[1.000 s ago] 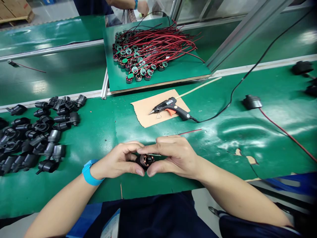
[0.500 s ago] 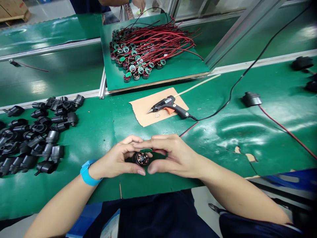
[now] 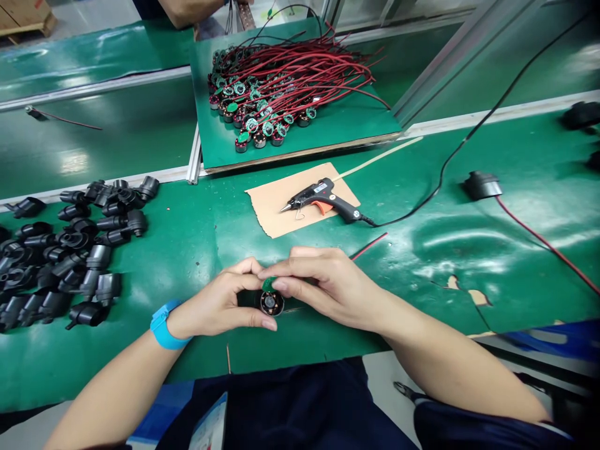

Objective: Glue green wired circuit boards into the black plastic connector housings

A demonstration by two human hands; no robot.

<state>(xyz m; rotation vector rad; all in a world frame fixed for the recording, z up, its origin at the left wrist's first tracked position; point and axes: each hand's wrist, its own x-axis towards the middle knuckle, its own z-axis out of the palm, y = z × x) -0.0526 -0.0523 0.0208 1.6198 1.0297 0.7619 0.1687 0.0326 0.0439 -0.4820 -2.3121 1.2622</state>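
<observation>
My left hand point(image 3: 220, 304), with a blue wristband, is curled around a small black round motor part point(image 3: 272, 303) with copper windings, held just above the green table near its front edge. My right hand point(image 3: 323, 282) meets it from the right, fingertips pinching a small green disc point(image 3: 269, 285) at the top of the part. A red wire point(image 3: 369, 246) runs out from under my right hand toward the back right.
A pile of black plastic housings point(image 3: 70, 250) lies at the left. A black glue gun point(image 3: 323, 199) rests on cardboard point(image 3: 272, 209) mid-table, its cord running right. Behind, a green board point(image 3: 347, 128) holds several motors with red wires point(image 3: 290, 81). Another person's arm point(image 3: 187, 9) shows at the top.
The part has turned in my fingers so its round end faces the camera, and my right fingertips have shifted onto the green disc at its top. The view tilted slightly.
</observation>
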